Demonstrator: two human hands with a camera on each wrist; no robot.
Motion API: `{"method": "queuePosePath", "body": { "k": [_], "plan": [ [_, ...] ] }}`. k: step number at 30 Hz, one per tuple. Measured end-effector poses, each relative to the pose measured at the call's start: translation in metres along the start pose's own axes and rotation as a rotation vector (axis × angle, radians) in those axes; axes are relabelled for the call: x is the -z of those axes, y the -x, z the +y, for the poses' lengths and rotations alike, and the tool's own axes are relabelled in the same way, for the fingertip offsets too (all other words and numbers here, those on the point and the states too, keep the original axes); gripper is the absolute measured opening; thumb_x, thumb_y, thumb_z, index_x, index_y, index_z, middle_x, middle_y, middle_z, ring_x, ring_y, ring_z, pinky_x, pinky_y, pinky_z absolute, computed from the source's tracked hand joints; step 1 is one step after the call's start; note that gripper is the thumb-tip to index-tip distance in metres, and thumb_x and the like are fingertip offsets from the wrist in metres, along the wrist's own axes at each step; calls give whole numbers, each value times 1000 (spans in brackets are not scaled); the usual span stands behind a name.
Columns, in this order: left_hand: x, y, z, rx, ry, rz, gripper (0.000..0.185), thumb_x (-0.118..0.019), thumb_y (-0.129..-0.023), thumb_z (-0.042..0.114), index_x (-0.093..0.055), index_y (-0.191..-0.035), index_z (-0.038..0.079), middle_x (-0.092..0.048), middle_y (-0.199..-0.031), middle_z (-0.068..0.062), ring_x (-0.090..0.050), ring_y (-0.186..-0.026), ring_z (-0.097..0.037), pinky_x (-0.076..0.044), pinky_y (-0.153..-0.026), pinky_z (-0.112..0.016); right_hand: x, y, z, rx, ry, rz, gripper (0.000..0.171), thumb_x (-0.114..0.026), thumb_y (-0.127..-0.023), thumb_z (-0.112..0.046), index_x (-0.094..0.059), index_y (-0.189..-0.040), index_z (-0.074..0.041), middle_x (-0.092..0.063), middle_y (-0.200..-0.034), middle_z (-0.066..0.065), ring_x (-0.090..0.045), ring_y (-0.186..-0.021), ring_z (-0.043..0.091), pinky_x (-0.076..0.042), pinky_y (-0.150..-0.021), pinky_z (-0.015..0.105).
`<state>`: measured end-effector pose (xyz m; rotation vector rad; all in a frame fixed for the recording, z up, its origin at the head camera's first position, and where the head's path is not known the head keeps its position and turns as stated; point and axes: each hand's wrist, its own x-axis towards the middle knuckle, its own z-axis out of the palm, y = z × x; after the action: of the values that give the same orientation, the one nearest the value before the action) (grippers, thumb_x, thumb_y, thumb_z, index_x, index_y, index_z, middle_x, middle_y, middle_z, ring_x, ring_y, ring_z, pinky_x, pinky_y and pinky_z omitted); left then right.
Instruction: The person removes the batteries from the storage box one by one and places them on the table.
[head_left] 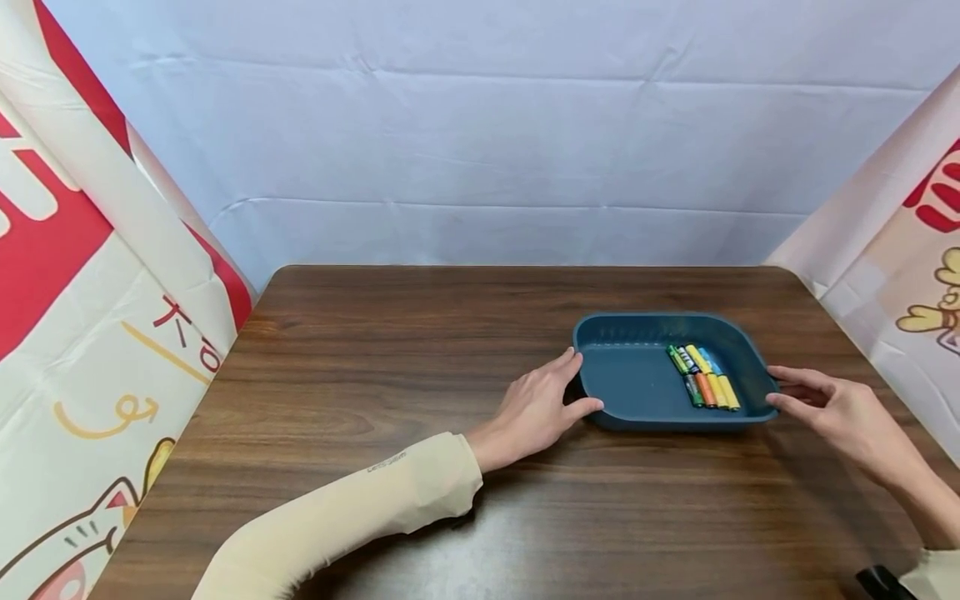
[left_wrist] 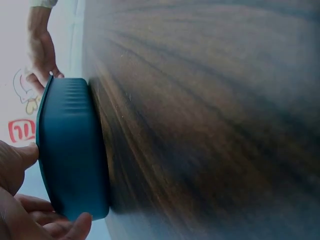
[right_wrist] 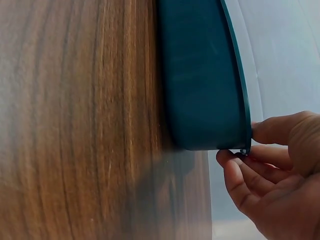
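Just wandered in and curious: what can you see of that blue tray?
The blue tray is a dark, shallow, rounded rectangle, apparently plastic, open-topped with a thin rim and some ribbing. It's upright, on or just above the table, right of centre. Battery-like cylinders lie in its right side. The left hand grips its left end, the right hand its right end.

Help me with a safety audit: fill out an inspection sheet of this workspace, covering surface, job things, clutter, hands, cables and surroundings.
Surface: brown wood-grain table, rounded far corners.
Job things: blue tray, batteries in two rows inside, toward its right end.
Clutter: dark object by the right sleeve, cut off by the frame; identity unclear.
Hands: left hand holds the tray's left end; right hand pinches its right rim.
Cables: nothing seen.
Surroundings: pale sheet behind, printed sheets at both sides.
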<state>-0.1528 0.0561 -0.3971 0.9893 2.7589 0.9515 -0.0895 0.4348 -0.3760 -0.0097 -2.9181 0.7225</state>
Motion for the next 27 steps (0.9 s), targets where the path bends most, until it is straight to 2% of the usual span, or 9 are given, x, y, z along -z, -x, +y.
{"method": "queuePosePath", "body": {
  "k": [7, 13, 18, 27],
  "plan": [
    [2, 9, 1, -3, -12, 3, 74, -63, -102, 49, -41, -159, 8, -37, -163, -10, -61, -129, -23, -56, -93, -37, -4, 7, -4, 7, -13, 17, 41, -72, -99, -12, -62, -131, 13, -67, -112, 37, -52, -74, -14, -46, -54, 19],
    [2, 14, 3, -5, -23, -7, 74, -62, -102, 50, -39, -159, 8, -36, -164, -10, -57, -134, -21, -55, -94, -39, -5, 14, -6, 13, -30, 29, 41, -73, -98, -11, -63, -130, 12, -70, -106, 34, -54, -73, -14, -46, -53, 18],
    [3, 16, 2, 5, -17, -1, 74, -62, -102, 50, -40, -159, 9, -36, -164, -9, -61, -129, -23, -57, -91, -39, -4, 15, -8, 11, -42, 31, 42, -73, -98, -13, -63, -131, 11, -72, -103, 30, -55, -74, -13, -46, -54, 18],
    [2, 14, 5, 28, -17, -7, 75, -64, -102, 48, -40, -158, 5, -37, -164, -11, -45, -145, -24, -47, -107, -48, -3, 15, -6, 3, -48, 27, 43, -73, -99, -13, -62, -132, 11, -71, -104, 30, -54, -75, -13, -46, -55, 18]
  ]
}}
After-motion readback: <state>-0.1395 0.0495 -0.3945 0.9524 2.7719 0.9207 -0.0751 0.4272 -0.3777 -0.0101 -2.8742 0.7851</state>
